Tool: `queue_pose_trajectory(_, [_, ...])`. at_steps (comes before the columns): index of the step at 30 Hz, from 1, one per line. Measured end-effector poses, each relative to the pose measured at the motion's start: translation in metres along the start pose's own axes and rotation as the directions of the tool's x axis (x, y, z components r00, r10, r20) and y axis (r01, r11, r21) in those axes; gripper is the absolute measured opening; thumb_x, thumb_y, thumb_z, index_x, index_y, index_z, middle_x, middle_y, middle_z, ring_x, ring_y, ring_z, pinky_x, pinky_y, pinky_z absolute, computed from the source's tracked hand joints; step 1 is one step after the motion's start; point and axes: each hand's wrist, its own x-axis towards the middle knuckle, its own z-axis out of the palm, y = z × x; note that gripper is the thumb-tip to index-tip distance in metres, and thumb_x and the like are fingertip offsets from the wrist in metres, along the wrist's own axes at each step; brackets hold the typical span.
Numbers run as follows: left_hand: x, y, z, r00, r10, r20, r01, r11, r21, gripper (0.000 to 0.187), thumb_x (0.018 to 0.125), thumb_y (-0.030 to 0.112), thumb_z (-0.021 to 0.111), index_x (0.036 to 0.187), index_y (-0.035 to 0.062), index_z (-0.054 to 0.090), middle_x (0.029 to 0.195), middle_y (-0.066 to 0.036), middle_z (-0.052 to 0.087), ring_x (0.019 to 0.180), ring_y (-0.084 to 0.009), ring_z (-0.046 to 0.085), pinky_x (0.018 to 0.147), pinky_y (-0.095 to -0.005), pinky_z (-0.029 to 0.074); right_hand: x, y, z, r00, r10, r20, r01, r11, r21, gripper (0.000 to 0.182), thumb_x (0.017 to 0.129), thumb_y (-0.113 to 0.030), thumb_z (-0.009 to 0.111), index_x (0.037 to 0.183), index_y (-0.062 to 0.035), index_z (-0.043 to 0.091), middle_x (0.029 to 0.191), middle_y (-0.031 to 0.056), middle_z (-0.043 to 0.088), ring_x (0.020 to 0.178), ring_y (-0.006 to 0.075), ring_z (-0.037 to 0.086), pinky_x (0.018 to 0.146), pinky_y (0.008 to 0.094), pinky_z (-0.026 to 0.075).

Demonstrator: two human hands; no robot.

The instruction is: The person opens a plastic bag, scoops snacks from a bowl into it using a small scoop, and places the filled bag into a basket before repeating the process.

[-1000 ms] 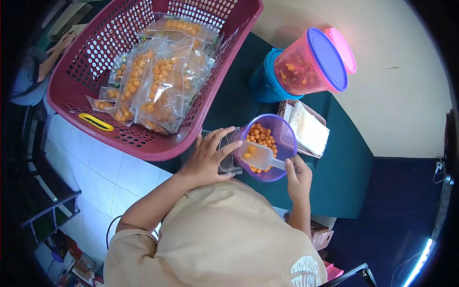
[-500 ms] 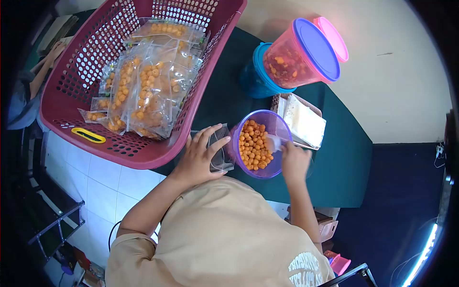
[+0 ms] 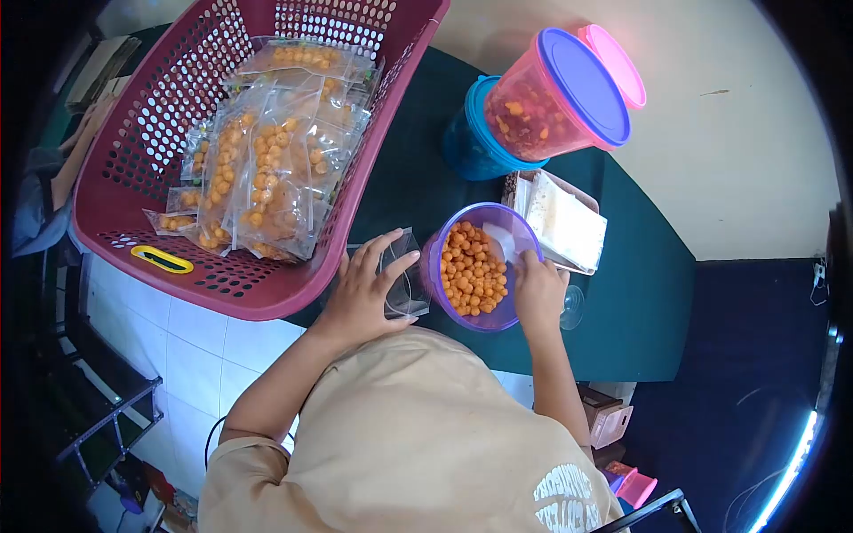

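Scoop (image 3: 498, 238) shifting R in purple tub (image 3: 508, 311) vs 1s ago, R hand (image 3: 540, 293) gripping; L hand (image 3: 362, 286) holding plastic bag (image 3: 406, 291); overfilled scoop poss. spilling.

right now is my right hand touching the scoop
Touching: the head view shows your right hand closed on the handle end of the scoop.

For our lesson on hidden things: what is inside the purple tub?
The purple tub holds round orange pieces and a whitish scoop, gripped by the right hand. What lies under the pieces is covered, and the hand hides most of the scoop's handle.
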Motion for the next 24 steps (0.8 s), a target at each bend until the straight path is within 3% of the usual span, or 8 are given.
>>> queue_pose_trajectory(2, [0.001,0.001,0.000,1.000,0.004,0.010,-0.005,1.000,0.021,0.099,0.060,0.034,0.086,0.139,0.0241,0.027,0.148,-0.013,0.025,0.133,-0.0379,0.032,0.107,-0.0709,0.010,0.001,0.003,0.020,0.993,-0.086,-0.082,0.082,0.995,-0.055,0.009,0.083,-0.010,0.056,0.088,-0.0105,0.062,0.072,0.0086,0.064,0.077,0.0248,0.061,0.069,0.0417,0.035])
queue_pose_trajectory(4, [0.004,0.003,0.001,1.000,0.012,0.017,-0.013,0.999,0.043,0.099,0.060,0.034,0.086,0.139,0.0241,0.026,0.148,-0.013,0.025,0.134,-0.0380,0.031,0.107,-0.0710,0.010,-0.004,-0.003,0.031,0.994,-0.104,0.017,0.105,0.989,-0.109,0.015,0.080,-0.006,0.053,0.091,-0.0104,0.063,0.073,0.0079,0.064,0.079,0.0242,0.061,0.070,0.0416,0.035])
queue_pose_trajectory(6, [0.004,0.004,0.002,1.000,0.012,0.023,-0.013,0.999,0.045,0.100,0.060,0.034,0.086,0.139,0.0241,0.026,0.148,-0.013,0.024,0.134,-0.0381,0.031,0.107,-0.0708,0.010,-0.010,-0.011,0.036,0.964,-0.147,0.222,0.148,0.989,0.013,0.020,0.083,-0.006,0.054,0.099,-0.0115,0.064,0.075,0.0080,0.064,0.078,0.0252,0.061,0.073,0.0417,0.037])
queue_pose_trajectory(11, [0.004,0.003,0.004,0.999,-0.001,0.034,0.000,0.999,0.043,0.100,0.059,0.034,0.086,0.140,0.0242,0.026,0.148,-0.012,0.024,0.134,-0.0380,0.031,0.107,-0.0709,0.010,-0.017,-0.015,0.012,0.950,-0.216,0.224,0.192,0.973,0.126,0.018,0.083,-0.009,0.055,0.100,-0.0101,0.062,0.075,0.0073,0.064,0.081,0.0240,0.061,0.071,0.0410,0.034])
queue_pose_trajectory(14, [0.005,0.003,0.003,0.999,0.000,0.046,-0.002,0.999,0.044,0.101,0.059,0.034,0.086,0.139,0.0242,0.026,0.148,-0.012,0.024,0.134,-0.0378,0.030,0.107,-0.0709,0.010,-0.019,-0.012,0.007,0.910,-0.228,0.346,0.183,0.970,0.160,0.021,0.084,-0.010,0.057,0.103,-0.0107,0.062,0.076,0.0085,0.065,0.082,0.0241,0.061,0.072,0.0414,0.035])
queue_pose_trajectory(17, [0.006,0.004,0.004,0.999,0.001,0.052,-0.004,0.999,0.049,0.101,0.059,0.034,0.086,0.140,0.0242,0.026,0.148,-0.012,0.024,0.135,-0.0376,0.030,0.107,-0.0708,0.010,-0.015,-0.017,0.019,0.901,-0.176,0.396,0.149,0.984,0.099,0.022,0.084,-0.011,0.056,0.105,-0.0110,0.062,0.079,0.0106,0.065,0.084,0.0258,0.062,0.074,0.0425,0.037])
queue_pose_trajectory(23, [0.004,0.004,0.003,0.999,-0.001,0.047,-0.001,0.998,0.057,0.101,0.060,0.034,0.086,0.140,0.0245,0.025,0.147,-0.013,0.024,0.136,-0.0366,0.029,0.108,-0.0705,0.010,-0.010,-0.010,0.011,0.836,-0.216,0.505,0.029,0.936,0.352,0.019,0.089,-0.013,0.056,0.106,-0.0048,0.060,0.087,0.0165,0.068,0.083,0.0343,0.063,0.079,0.0449,0.042])
queue_pose_trajectory(24, [0.003,0.004,0.003,0.999,-0.001,0.046,-0.001,0.999,0.048,0.101,0.060,0.034,0.086,0.140,0.0245,0.025,0.147,-0.013,0.024,0.136,-0.0363,0.029,0.108,-0.0703,0.010,-0.011,-0.003,0.008,0.808,-0.195,0.556,-0.129,0.862,0.490,0.020,0.088,-0.012,0.056,0.104,-0.0036,0.061,0.090,0.0166,0.068,0.088,0.0347,0.064,0.081,0.0440,0.044])
